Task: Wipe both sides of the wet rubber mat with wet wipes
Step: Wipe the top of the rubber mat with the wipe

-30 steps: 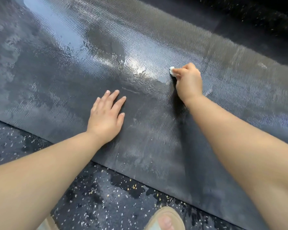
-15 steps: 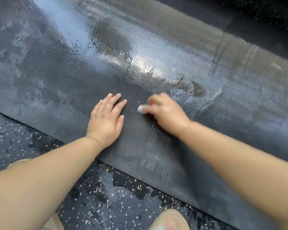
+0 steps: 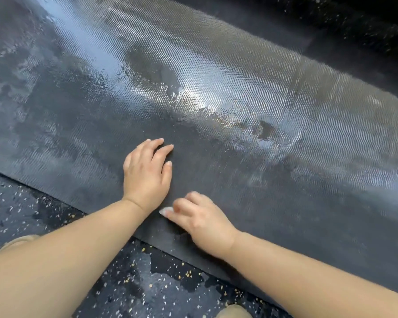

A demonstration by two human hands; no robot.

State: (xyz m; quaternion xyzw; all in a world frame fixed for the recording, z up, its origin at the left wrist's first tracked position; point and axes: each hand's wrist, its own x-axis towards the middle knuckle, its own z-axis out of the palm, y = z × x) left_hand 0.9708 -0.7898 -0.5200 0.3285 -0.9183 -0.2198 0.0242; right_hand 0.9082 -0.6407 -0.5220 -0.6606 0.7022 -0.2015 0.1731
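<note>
A large dark rubber mat [image 3: 239, 115] with a wavy ribbed surface lies across the floor, wet and shining in its middle and far part. My left hand [image 3: 147, 173] rests flat on the mat with straight fingers, near its front edge. My right hand [image 3: 200, 219] is just to the right of the left wrist, close to the mat's front edge, its fingers curled round a small white wet wipe [image 3: 166, 211]. Only a corner of the wipe shows beyond the fingertips. The right hand is slightly blurred.
Dark speckled floor [image 3: 136, 288] with wet patches runs along the mat's front edge. A beige shoe tip [image 3: 234, 312] shows at the bottom and another [image 3: 16, 241] at the left under my left forearm. Beyond the mat's far edge lies dark floor [image 3: 354, 31].
My right hand has drawn the wipe from the wet shiny middle of the mat back toward me, down to the front edge beside my left wrist. The left hand has stayed flat in place.
</note>
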